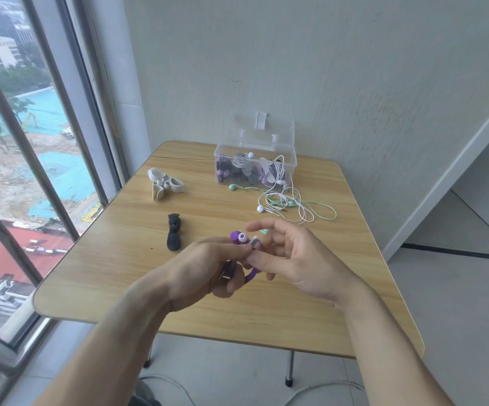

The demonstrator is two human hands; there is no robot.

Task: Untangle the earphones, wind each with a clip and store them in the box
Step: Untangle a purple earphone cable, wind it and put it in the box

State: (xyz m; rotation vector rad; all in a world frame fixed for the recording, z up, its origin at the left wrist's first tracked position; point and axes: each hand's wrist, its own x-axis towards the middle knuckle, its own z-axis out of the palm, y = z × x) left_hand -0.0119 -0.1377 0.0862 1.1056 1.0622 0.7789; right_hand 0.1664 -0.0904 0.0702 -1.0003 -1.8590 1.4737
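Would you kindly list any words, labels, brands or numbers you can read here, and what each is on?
None can be read: the clear box, the earphones, the black clip and the table show no print.

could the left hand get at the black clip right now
Probably not at once: the black clip lies in the open just beyond the left hand, but its fingers are busy gripping the purple earphones.
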